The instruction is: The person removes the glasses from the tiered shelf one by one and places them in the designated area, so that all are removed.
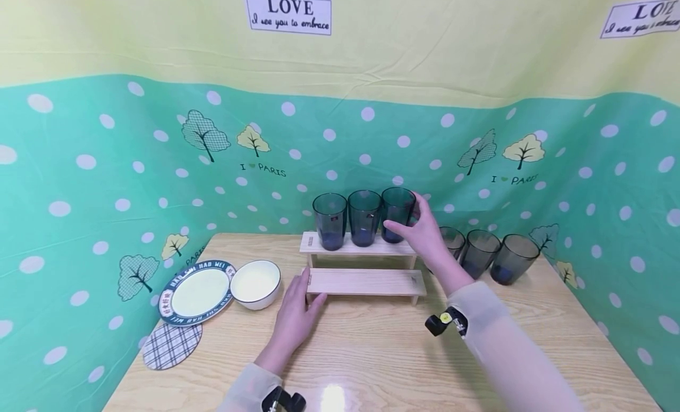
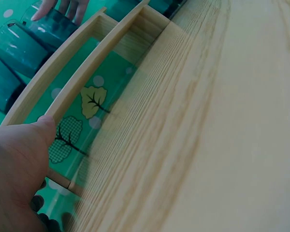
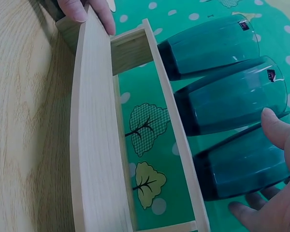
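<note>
A two-step wooden rack (image 1: pixel 366 281) stands mid-table. Three dark teal glasses stand in a row on its upper step (image 1: pixel 359 245). My right hand (image 1: pixel 411 223) grips the rightmost glass (image 1: pixel 395 206), thumb in front and fingers behind; the right wrist view shows that glass (image 3: pixel 241 164) in the hand (image 3: pixel 275 193). The other two glasses (image 1: pixel 329 220) (image 1: pixel 364 217) stand untouched. My left hand (image 1: pixel 297 309) rests with straight fingers against the left end of the lower step, its thumb (image 2: pixel 46 123) touching the step's edge.
Three more teal glasses (image 1: pixel 480 252) stand on the table right of the rack. A rimmed plate (image 1: pixel 196 292), a white bowl (image 1: pixel 255 283) and a plaid coaster (image 1: pixel 172 345) lie at the left. Dotted green cloth walls the table on three sides.
</note>
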`<state>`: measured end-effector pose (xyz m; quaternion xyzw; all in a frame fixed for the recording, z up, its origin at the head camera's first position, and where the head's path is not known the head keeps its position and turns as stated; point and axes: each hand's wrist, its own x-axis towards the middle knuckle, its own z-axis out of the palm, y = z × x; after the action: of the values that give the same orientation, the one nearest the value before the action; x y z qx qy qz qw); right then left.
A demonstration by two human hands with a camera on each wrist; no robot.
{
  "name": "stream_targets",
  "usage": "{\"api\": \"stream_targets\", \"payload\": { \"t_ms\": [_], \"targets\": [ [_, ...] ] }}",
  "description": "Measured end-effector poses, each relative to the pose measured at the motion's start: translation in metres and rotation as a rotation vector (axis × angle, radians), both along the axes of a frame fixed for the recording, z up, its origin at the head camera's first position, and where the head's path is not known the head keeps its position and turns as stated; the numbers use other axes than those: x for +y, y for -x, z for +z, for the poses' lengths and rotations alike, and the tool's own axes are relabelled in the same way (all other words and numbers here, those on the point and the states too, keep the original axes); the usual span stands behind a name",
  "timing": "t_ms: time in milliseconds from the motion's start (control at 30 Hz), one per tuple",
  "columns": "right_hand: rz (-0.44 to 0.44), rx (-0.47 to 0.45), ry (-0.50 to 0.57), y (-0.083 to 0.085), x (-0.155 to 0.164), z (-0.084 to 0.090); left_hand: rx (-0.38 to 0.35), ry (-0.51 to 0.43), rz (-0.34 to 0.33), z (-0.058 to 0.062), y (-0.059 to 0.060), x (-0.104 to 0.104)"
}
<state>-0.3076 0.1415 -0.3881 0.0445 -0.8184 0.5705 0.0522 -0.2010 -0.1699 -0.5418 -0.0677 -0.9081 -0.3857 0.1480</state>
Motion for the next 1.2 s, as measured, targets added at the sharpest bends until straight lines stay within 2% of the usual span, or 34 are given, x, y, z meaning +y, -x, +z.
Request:
{"api": "stream_targets", "payload": {
  "t_ms": [467,700,933,1200],
  "targets": [
    [-0.016,0.0,-0.016,0.005,-0.0018,-0.0059,-0.029,-0.007,0.006,-0.0001,-0.0006,0.0008],
    [-0.024,0.008,-0.003,0.0048,-0.0029,-0.0052,0.002,0.001,0.006,-0.0019,-0.0008,0.001],
    [-0.034,0.016,0.001,0.0043,-0.0041,-0.0057,-0.038,-0.005,0.016,-0.0013,-0.0009,0.0011],
    [-0.078,0.011,0.011,-0.0007,-0.0046,-0.005,-0.039,-0.004,0.018,-0.0004,-0.0005,0.0005]
  ]
}}
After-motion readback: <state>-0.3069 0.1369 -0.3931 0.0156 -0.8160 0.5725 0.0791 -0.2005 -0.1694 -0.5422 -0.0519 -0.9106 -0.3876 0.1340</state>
